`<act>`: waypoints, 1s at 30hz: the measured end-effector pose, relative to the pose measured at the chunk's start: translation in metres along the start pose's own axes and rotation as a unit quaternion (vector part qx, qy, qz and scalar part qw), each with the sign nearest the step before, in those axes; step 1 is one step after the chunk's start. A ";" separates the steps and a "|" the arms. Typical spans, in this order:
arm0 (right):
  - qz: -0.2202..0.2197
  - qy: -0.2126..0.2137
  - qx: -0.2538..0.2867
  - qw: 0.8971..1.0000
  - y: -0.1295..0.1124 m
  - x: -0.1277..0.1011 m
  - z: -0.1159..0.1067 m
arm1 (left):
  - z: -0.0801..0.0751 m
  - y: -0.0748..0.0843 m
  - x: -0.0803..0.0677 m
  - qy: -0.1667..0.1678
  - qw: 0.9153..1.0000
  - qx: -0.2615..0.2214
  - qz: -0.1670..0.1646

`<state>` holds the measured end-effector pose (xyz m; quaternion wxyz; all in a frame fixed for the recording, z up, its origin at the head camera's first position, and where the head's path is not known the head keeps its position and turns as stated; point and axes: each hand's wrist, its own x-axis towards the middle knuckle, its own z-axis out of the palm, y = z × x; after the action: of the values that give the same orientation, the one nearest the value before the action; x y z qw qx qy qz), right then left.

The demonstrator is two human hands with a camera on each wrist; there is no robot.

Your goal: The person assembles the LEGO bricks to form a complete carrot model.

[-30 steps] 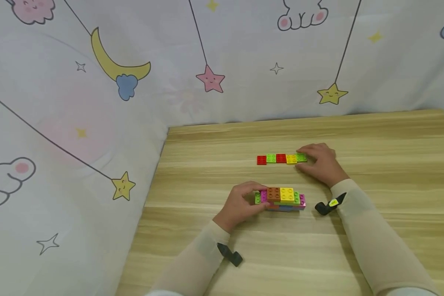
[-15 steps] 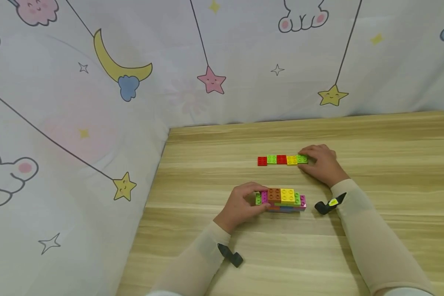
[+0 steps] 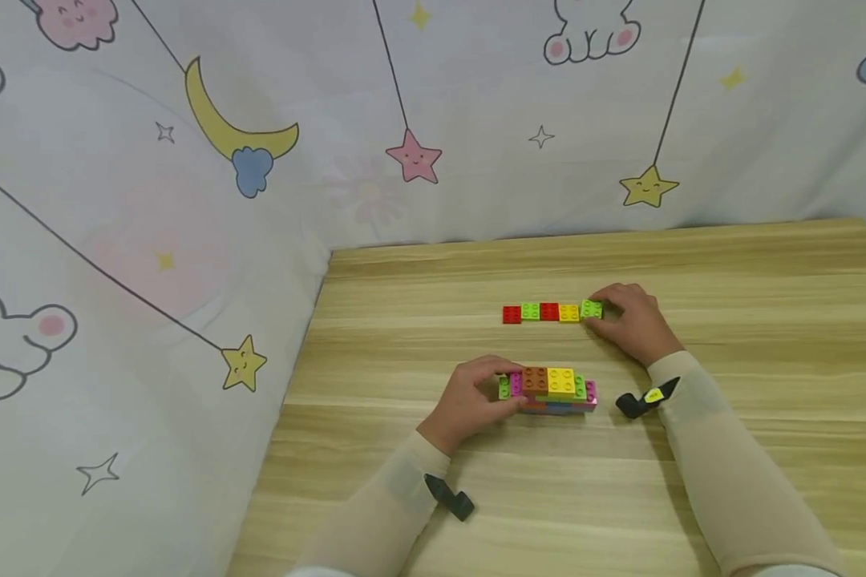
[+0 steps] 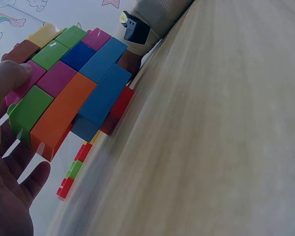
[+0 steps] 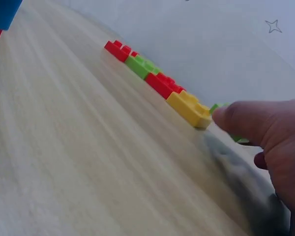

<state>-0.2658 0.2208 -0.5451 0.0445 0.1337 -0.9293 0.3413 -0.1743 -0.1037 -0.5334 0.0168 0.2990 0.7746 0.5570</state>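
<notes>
A row of flat bricks [image 3: 548,312] lies on the wooden table [image 3: 729,272]: red, green, red, yellow, then a green brick [image 3: 591,308] at the right end. My right hand [image 3: 608,310] pinches that end green brick; in the right wrist view its thumb [image 5: 236,117] covers most of the green brick [image 5: 219,106] beside the yellow one [image 5: 189,109]. Nearer to me, my left hand [image 3: 500,386] grips the left end of a stacked block of coloured bricks [image 3: 554,389] that stands on the table. The left wrist view shows that block's side [image 4: 73,93] of orange, blue, magenta and green bricks.
A white curtain with moons, stars and rabbits [image 3: 260,160] hangs behind the table and along its left edge. Black strap ends show at both wrists [image 3: 638,401]. Bare wood lies in front of the block and to the right of my right arm.
The end green brick has shifted slightly right and turned a little, away from the yellow one, with my right hand. The left hand and the block have not moved.
</notes>
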 end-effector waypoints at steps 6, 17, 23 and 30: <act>0.025 0.046 0.061 0.997 -0.019 -0.022 -0.010 | -0.001 0.001 -0.002 0.001 1.000 0.005 0.012; -0.118 0.128 0.104 0.979 -0.084 -0.080 -0.017 | -0.002 -0.001 -0.002 -0.006 1.000 -0.012 0.017; -0.182 0.120 0.137 0.966 -0.103 -0.097 -0.018 | -0.002 -0.001 -0.001 -0.006 1.000 0.004 0.008; -0.220 0.108 0.104 0.964 -0.106 -0.097 -0.013 | -0.003 -0.001 -0.002 -0.005 1.000 0.024 -0.002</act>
<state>-0.1429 0.1726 -0.4859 0.2047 0.3014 -0.8260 0.4300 -0.1740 -0.1078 -0.5342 0.0145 0.3010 0.7879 0.5370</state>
